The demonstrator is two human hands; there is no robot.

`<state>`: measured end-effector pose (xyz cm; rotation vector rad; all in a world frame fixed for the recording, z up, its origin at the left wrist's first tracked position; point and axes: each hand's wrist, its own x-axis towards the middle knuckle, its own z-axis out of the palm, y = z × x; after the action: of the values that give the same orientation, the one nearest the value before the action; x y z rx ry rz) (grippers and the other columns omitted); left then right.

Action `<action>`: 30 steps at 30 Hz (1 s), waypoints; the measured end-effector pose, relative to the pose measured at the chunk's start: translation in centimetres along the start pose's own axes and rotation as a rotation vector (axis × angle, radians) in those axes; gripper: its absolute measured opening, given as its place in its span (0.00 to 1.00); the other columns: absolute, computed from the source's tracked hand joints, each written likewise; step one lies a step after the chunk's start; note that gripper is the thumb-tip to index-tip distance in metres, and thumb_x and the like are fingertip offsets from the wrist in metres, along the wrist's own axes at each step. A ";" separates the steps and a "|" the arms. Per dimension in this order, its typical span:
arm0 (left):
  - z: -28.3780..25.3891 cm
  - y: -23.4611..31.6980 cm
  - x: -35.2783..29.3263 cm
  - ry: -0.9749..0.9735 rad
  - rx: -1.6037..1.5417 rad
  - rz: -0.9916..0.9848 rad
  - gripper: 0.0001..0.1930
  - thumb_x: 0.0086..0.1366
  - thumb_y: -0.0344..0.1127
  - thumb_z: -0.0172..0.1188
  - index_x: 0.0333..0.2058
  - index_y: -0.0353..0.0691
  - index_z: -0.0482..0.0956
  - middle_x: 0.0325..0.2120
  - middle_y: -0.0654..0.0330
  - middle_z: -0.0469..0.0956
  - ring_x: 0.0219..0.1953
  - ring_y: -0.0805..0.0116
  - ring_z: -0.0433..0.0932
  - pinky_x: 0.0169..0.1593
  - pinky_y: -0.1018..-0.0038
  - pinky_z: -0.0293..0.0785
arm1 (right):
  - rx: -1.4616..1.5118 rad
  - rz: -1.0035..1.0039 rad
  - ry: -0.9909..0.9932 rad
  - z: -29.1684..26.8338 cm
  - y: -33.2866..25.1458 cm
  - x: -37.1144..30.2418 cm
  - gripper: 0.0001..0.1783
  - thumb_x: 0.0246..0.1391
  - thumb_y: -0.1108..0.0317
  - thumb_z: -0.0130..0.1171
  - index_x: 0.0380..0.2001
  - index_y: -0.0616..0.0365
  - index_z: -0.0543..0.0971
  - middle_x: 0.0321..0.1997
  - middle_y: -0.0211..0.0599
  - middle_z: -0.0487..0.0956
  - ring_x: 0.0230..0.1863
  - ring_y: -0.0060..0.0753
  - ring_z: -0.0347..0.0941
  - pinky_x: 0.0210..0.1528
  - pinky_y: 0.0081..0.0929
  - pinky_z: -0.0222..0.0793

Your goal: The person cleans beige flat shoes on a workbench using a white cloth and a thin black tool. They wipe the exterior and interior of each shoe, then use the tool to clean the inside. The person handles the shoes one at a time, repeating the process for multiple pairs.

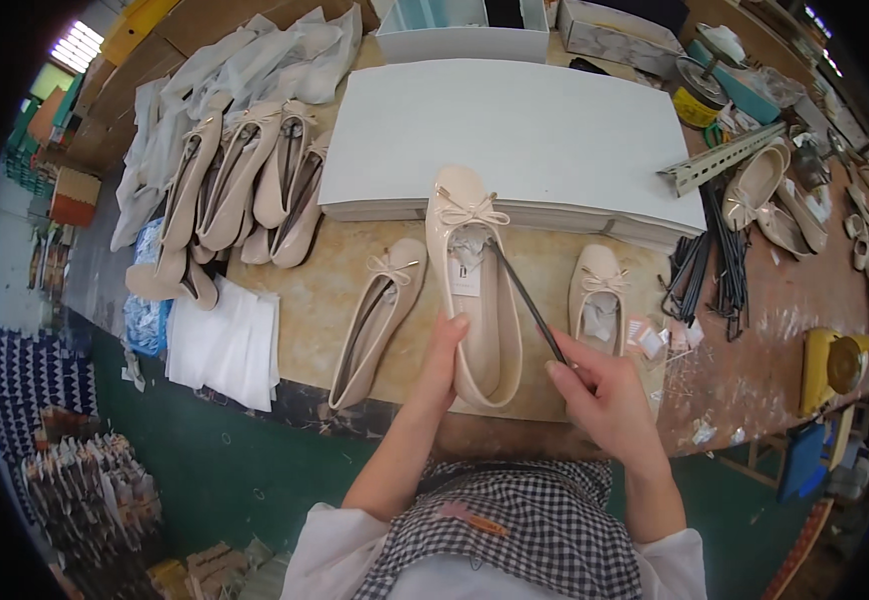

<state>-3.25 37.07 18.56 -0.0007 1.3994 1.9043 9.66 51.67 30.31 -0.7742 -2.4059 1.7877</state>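
My left hand (443, 357) is wrapped around the side of a beige patent ballet flat (495, 345) with a bow, holding it toe-away above the table. A white tag (465, 282) lies inside the shoe, and crumpled paper fills its toe. Between the fingers of my right hand (603, 390) is a thin black shoe-shaping stick (529, 300); its far end reaches into the shoe by the bow. To the left rests a matching flat (407, 268) with a dark stick along its inside. Another paper-stuffed flat (596, 266) lies to the right, partly behind my right hand.
A wide stack of white sheets (515, 130) spans the back. Several beige flats (245, 190) are piled at left, above white tissue paper (225, 340). Black sticks (730, 270) hang near a metal bar (725, 160) at right. Small packets (650, 338) lie beside the right flat.
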 end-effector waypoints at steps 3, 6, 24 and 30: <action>-0.5 -0.7 0.2 -0.034 0.049 0.093 0.32 0.67 0.56 0.44 0.57 0.34 0.66 0.49 0.53 0.75 0.48 0.65 0.76 0.51 0.70 0.73 | 0.030 -0.032 -0.057 0.5 -0.4 1.3 0.21 0.56 0.69 0.56 0.54 0.58 0.74 0.14 0.38 0.61 0.16 0.21 0.54 0.19 0.23 0.55; -0.5 -0.1 -0.3 -0.143 0.043 0.089 0.33 0.65 0.48 0.48 0.62 0.34 0.56 0.54 0.54 0.68 0.55 0.67 0.68 0.58 0.70 0.63 | 0.082 -0.047 -0.059 1.1 -0.2 2.1 0.20 0.59 0.73 0.53 0.56 0.59 0.74 0.14 0.19 0.60 0.16 0.10 0.54 0.17 0.17 0.50; -1.6 4.7 -3.2 0.203 1.172 0.639 0.22 0.57 0.34 0.62 0.51 0.37 0.73 0.45 0.52 0.75 0.45 0.60 0.75 0.51 0.67 0.70 | -0.659 0.192 0.735 -12.1 11.9 4.7 0.13 0.60 0.59 0.51 0.36 0.56 0.78 0.31 0.46 0.81 0.35 0.50 0.79 0.35 0.44 0.73; 8.4 -0.9 0.0 -0.312 1.132 0.118 0.29 0.57 0.37 0.59 0.57 0.33 0.68 0.30 0.52 0.81 0.28 0.55 0.80 0.36 0.62 0.75 | -0.947 0.303 0.643 -18.1 19.2 7.0 0.18 0.54 0.54 0.56 0.30 0.61 0.78 0.28 0.48 0.82 0.30 0.52 0.79 0.36 0.41 0.74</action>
<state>0.73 44.01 21.17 0.8856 2.0608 0.8995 16.36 74.64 17.11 -1.5236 -2.6014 0.1812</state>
